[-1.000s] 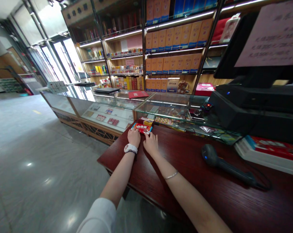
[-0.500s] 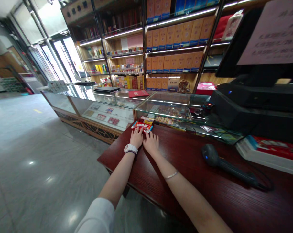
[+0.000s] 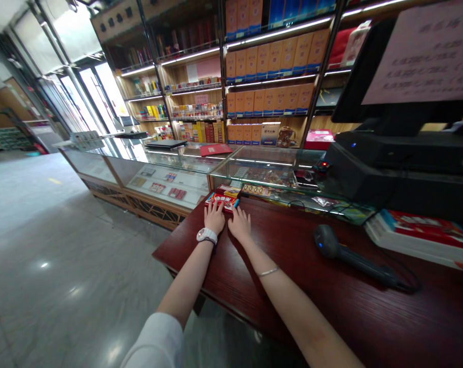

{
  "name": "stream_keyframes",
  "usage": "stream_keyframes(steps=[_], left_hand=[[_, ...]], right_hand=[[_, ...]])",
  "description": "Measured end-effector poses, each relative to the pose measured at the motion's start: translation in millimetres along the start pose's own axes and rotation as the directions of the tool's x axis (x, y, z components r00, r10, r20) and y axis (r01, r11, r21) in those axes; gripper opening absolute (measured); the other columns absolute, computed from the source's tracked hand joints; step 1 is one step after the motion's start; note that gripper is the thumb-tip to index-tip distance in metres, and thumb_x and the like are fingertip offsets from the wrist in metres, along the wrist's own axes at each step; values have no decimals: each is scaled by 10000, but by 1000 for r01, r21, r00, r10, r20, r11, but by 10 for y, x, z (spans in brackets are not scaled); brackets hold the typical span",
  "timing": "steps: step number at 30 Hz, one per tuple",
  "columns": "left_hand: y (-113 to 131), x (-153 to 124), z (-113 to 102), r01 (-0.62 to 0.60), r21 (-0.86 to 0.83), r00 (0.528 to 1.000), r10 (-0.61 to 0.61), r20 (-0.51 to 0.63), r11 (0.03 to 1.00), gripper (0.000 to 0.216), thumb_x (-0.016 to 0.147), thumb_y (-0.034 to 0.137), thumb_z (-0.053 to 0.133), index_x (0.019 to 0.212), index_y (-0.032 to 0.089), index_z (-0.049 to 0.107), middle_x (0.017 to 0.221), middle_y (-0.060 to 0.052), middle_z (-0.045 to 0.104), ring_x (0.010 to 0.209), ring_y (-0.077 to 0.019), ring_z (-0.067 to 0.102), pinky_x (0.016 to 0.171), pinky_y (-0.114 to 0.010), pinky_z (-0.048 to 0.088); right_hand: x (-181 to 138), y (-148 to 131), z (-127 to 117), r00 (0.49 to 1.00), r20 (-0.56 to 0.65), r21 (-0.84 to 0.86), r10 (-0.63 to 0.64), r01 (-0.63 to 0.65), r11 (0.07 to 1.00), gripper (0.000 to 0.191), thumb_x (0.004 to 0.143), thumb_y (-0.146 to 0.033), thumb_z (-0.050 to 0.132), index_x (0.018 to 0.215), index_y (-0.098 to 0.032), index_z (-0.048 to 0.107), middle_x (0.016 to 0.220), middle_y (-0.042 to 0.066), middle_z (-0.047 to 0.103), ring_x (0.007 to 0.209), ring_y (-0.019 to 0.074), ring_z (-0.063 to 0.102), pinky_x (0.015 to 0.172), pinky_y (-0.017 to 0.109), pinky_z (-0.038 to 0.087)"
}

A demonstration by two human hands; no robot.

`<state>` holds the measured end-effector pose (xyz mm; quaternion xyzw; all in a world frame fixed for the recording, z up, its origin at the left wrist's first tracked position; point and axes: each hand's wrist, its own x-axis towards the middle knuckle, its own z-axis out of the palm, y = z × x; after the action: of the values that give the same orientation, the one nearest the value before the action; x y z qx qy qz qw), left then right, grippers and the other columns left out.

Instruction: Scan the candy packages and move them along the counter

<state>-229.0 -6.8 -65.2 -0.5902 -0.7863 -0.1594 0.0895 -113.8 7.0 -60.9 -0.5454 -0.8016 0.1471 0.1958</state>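
Observation:
A red snack packet (image 3: 228, 200) with white lettering and blue ends lies near the far left corner of the dark red wooden counter (image 3: 277, 255). My left hand (image 3: 214, 220), with a white watch at the wrist, rests with fingers stretched onto the packet's near edge. Just right of it, my right hand (image 3: 239, 224) is spread, its fingertips at the packet's lower right; whether they touch it I cannot tell. Behind the packet, another small red and yellow package (image 3: 228, 190) sits against the glass case.
A handheld barcode scanner (image 3: 350, 255) lies on the counter to the right, its cable curling behind. Beyond are a white-and-red stack of boxes (image 3: 419, 237) and a black monitor (image 3: 369, 76). A glass display case (image 3: 262, 166) borders the counter's far side; stocked shelves stand behind.
The view has shifted slightly, so the surroundings sit a little further left. My right hand has moved slightly away from my left, widening the gap between them. The packet stays at the corner.

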Motion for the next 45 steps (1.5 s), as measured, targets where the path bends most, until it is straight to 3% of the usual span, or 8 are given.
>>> stream_keyframes(steps=[4,13,19,26,30,36,45], left_hand=[[34,-21,-2,17,1,999,-17,-45,1000,616,906,227,435,1521,247,404,1618,-86,342,1505,-304,282,1217,-541,252],[101,-173,-113,-65,49,998,66,-24,997,598,904,222,388,1496,166,443,1611,-108,345,1499,-319,291,1233,-589,158],[353,-322,-284,-152,72,986,156,-53,986,608,884,208,424,1487,126,448,1607,-126,348,1496,-339,293,1229,-595,164],[1130,-434,-536,-320,10,936,318,-150,947,578,916,249,431,1483,144,451,1626,-101,317,1518,-321,244,1236,-560,191],[1620,-559,-617,-421,-37,895,409,-180,906,605,901,228,467,1502,185,423,1633,-85,306,1534,-294,203,1255,-554,133],[2341,-795,-602,-534,-121,842,514,-167,837,590,900,216,456,1488,187,440,1633,-78,308,1533,-291,208,1260,-551,114],[3344,-959,-507,-666,-224,746,641,-180,712,559,908,225,439,1466,184,452,1613,-62,356,1509,-270,268,1260,-538,143]], right_hand=[[14,97,-19,999,6,-12,34,-34,999,624,957,-272,419,1564,-183,304,1625,123,312,1473,309,338,1209,491,200],[-330,270,-143,983,176,-133,-57,81,988,624,1025,-479,285,1577,-187,269,1659,80,208,1535,325,167,1230,553,95],[-603,551,-514,976,-28,-221,-218,207,953,706,942,-312,514,1584,-202,241,1667,102,174,1531,332,180,1222,584,124],[-834,957,-1153,936,-222,-286,-275,207,936,695,895,-215,516,1555,-147,309,1658,119,218,1516,313,232,1230,537,161],[-1012,1266,-1463,935,-269,-314,-231,142,939,679,898,-201,493,1553,-162,318,1662,97,216,1521,290,216,1237,504,135],[-1275,1862,-1832,937,-322,-328,-136,24,944,646,906,-203,478,1537,-161,349,1663,98,217,1531,273,172,1240,490,106],[-1608,2808,-2238,876,-478,-327,57,-238,915,637,914,-223,471,1532,-138,344,1647,133,251,1514,276,218,1224,486,140]])
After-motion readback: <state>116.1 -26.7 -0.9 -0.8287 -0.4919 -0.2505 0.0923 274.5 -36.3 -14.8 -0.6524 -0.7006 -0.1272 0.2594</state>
